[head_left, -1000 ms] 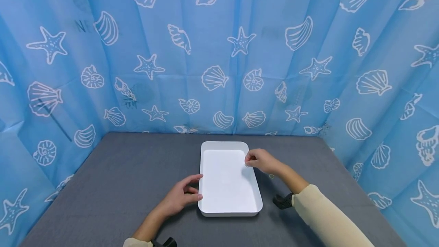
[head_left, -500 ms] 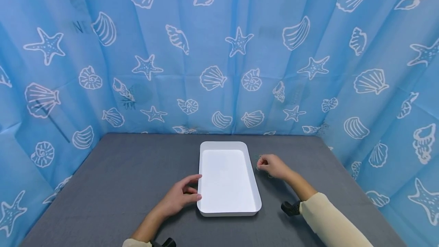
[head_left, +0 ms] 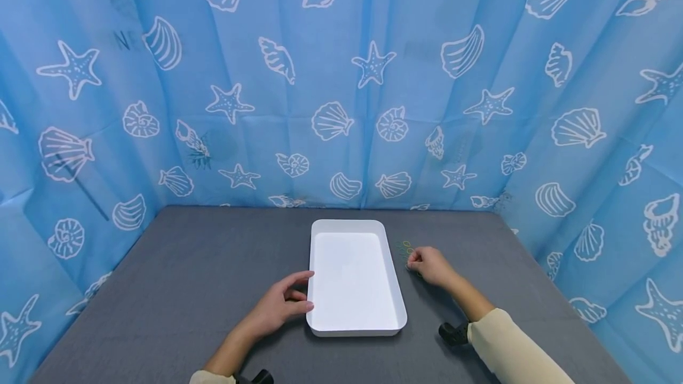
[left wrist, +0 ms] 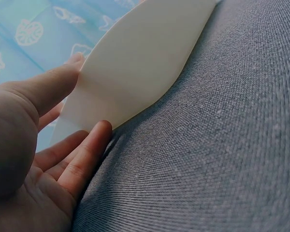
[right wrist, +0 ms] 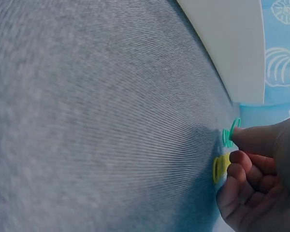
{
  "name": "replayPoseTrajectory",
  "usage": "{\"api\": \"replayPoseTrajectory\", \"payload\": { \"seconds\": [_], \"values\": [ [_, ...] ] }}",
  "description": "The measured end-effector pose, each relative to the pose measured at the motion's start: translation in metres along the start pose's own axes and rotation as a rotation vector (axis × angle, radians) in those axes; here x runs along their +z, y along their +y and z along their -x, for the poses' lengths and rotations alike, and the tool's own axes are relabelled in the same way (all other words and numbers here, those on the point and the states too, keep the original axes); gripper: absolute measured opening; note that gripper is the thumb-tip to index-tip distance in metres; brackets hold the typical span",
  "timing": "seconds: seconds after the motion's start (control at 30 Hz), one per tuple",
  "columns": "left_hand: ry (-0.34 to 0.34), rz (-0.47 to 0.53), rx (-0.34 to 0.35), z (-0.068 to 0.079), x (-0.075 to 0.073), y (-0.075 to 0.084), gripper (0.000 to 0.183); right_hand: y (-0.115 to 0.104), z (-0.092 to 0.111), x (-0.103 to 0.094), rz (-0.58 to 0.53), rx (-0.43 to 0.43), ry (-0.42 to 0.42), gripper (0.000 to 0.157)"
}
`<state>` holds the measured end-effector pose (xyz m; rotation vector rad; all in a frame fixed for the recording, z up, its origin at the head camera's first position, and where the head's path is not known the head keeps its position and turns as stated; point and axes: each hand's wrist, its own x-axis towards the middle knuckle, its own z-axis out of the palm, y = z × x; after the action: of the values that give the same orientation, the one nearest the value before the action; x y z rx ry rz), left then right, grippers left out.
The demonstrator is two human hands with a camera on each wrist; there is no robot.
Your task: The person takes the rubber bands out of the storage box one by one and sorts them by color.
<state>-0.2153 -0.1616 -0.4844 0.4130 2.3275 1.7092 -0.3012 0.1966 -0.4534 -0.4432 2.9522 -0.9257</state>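
A white rectangular tray [head_left: 349, 283] lies on the grey cloth, with nothing visible on its floor. My left hand [head_left: 280, 301] touches its left side, thumb and fingers spread along the wall; the left wrist view has fingertips against that tray wall [left wrist: 130, 67]. To the right of the tray, my right hand [head_left: 431, 266] is low over the cloth. Its thumb and finger pinch a thin green loop [right wrist: 236, 126]. Close behind are more green loops [right wrist: 226, 139] and yellow loops [right wrist: 217, 169], partly covered by the fingers.
Grey cloth [head_left: 213, 265] covers the table. A blue curtain with white shell prints [head_left: 341, 88] hangs behind and along both sides. Several small loops [head_left: 407, 244] lie between the tray's right wall and my right hand.
My right hand has moved from above the tray's right rim to the right and toward me, down by the loops. The left hand and the tray stay in place.
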Motion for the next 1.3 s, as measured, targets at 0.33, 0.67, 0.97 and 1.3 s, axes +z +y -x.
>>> {"api": "replayPoseTrajectory", "payload": {
  "seconds": [0.33,0.67,0.97,1.3],
  "values": [
    [0.000,-0.005,-0.017,0.001,0.000,0.001,0.060,-0.002,-0.001,0.004,0.072,0.033,0.019,0.009],
    [-0.001,-0.009,-0.014,0.001,0.001,0.003,0.059,-0.001,-0.003,0.005,0.136,0.075,0.015,0.010],
    [-0.025,0.020,-0.012,0.011,0.000,0.029,0.059,0.003,-0.004,0.004,0.104,0.076,0.061,0.010],
    [-0.021,0.021,-0.010,0.008,-0.002,0.024,0.059,0.004,-0.004,0.000,0.064,0.063,0.072,0.007]
  ]
}}
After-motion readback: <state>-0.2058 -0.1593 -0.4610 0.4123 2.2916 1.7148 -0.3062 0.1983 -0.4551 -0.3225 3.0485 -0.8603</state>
